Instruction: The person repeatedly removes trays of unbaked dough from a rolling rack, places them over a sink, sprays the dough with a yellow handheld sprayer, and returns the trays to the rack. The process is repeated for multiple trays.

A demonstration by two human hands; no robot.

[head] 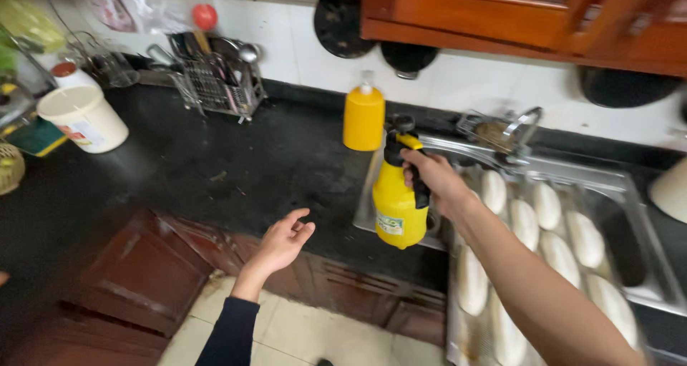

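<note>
Two hands are out over the dark counter [215,166]. Right hand [433,180] is closed around the black handle of a yellow spray bottle [396,201], holding it upright in the air just past the counter's front edge, beside the sink's [644,266] left rim. Left hand [283,241] hangs open, palm up, fingers loosely spread, holding nothing, near the counter's front edge. Pale dough loaves [547,205] lie in rows on a tray across the sink. A yellow dispenser bottle [363,117] stands at the counter's back edge.
</note>
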